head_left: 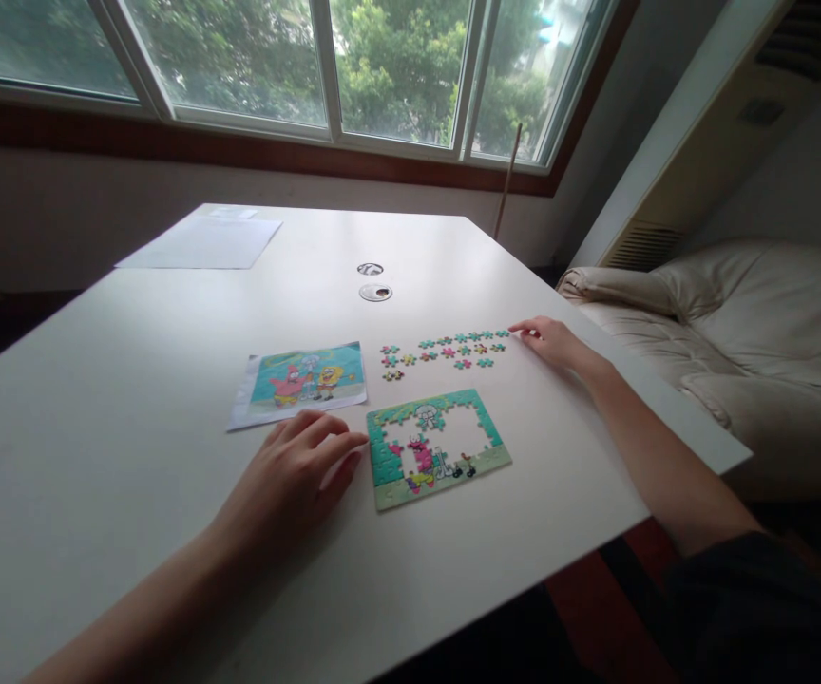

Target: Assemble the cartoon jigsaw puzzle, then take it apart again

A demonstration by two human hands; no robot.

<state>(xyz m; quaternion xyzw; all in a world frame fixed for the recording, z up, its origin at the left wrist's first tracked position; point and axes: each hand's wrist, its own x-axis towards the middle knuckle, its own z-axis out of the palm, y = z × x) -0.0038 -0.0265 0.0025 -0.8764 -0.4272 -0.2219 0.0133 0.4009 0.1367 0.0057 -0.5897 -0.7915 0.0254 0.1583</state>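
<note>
A partly assembled jigsaw puzzle (389,492) lies on the white table, its frame joined and gaps showing white in the middle. My left hand (311,461) rests at its left edge, fingers loosely bent and apart, holding nothing, with a fingertip at or very near the border. Beyond the puzzle, loose jigsaw pieces (448,352) are laid out in rough rows. At the right end of the back row, my right hand (551,342) stretches its index finger to a teal piece (502,332); touch is hard to confirm. A printed reference picture (303,385) lies behind my left hand.
Two round discs (374,294) sit farther back on the white table (168,408). White paper sheets (203,242) lie at the far left corner. A thin stick (508,180) leans by the window, and a cream leather sofa (759,351) stands to the right.
</note>
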